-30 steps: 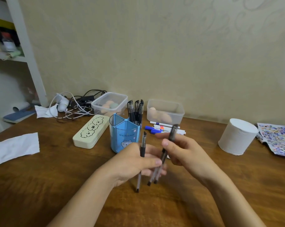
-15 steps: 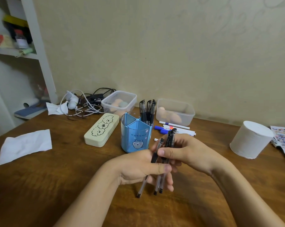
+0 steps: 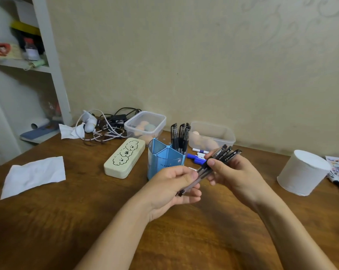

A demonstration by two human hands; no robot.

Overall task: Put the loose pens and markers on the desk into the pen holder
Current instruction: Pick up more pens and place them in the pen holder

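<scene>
Black-capped pens [image 3: 213, 164], a slanted bundle of three, are pinched between the left hand [image 3: 172, 190] at their tips and the right hand [image 3: 235, 176] near the caps. A loose hold might spill one. Beyond, the blue holder [image 3: 164, 160] already carries pens; markers [image 3: 198, 157] lie beside it.

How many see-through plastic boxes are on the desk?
2. One clear plastic box sits behind the cream pencil case, beside the tangled cables. The other clear box sits right of the blue pen holder, behind the hands. None seems hidden.
</scene>
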